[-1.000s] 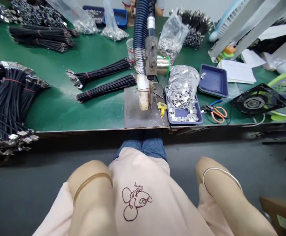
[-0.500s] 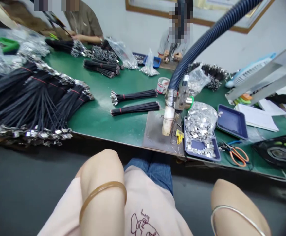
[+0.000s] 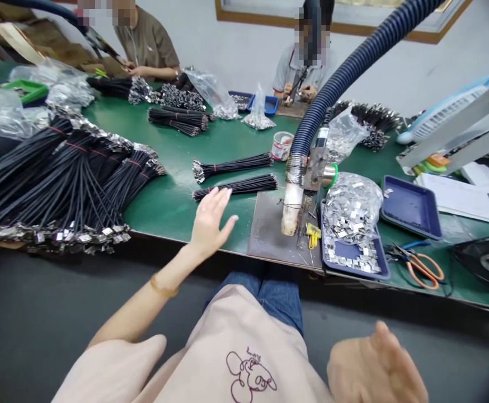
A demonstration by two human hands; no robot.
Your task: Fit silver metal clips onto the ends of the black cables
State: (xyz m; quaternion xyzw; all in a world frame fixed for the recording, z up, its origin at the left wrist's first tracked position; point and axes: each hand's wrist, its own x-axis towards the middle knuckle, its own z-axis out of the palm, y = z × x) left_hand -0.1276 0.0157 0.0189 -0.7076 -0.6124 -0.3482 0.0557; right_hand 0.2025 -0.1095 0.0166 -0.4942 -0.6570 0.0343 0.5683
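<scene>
A long green bench (image 3: pixel 227 134) is spanning the view, and a large heap of black cables with silver metal ends (image 3: pixel 60 173) is lying on its left part. A thick dark-blue corrugated hose (image 3: pixel 345 73) is hanging over a flat gray plate (image 3: pixel 265 229). Two slim bundles of black cables, an upper (image 3: pixel 240 163) and a lower (image 3: pixel 248 183), are lying left of the plate. The left hand (image 3: pixel 208 224) is reaching over the bench, fingers open and empty, by the lower bundle; contact is unclear. The right hand (image 3: pixel 374 364) is blurring below the bench edge, its fingers' state unclear, nearest the orange-handled pliers (image 3: pixel 424 271) and blue tray (image 3: pixel 357 271).
</scene>
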